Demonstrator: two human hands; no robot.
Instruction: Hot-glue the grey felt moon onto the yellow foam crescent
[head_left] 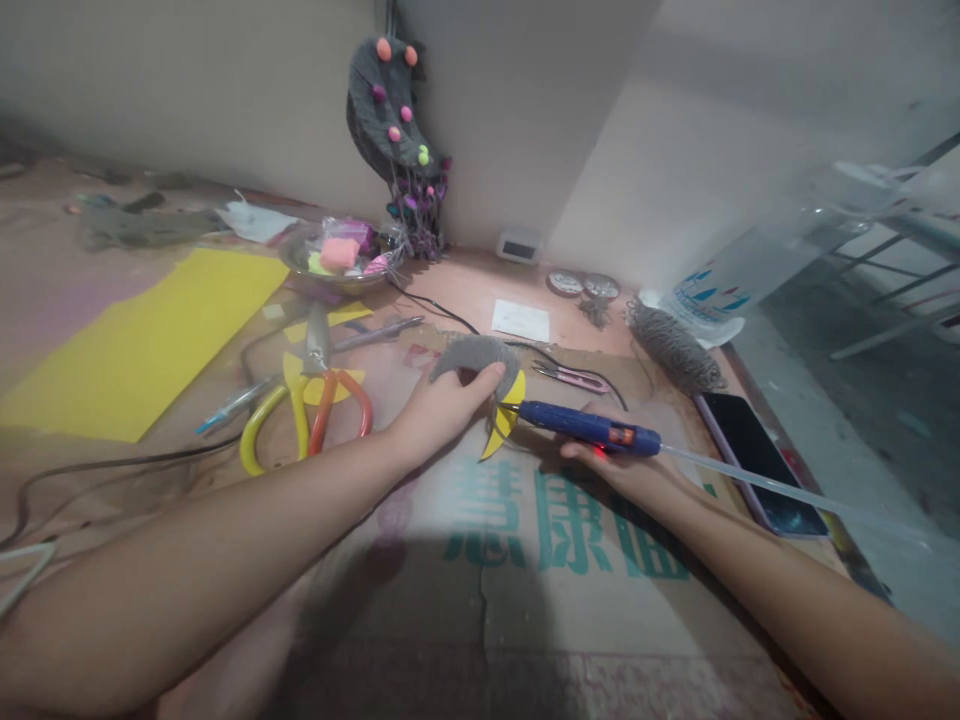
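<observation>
Two hands were close together above the cardboard (420,620). The left hand (442,410) had its fingers clamped on the grey crescent (477,350), apparently steadying it, while the right hand (626,472) gripped the blue glue gun (559,418), tip beside the yellow piece (519,386).

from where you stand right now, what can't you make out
Head view:
- left palm and the underside of the gray crescent: turned away, partly behind the left hand
- right hand: fingers partly hidden by the blue glue gun
- white card: any writing too small
- clear glue stick: far end blurred
- left elbow: cut off by the edge
</observation>
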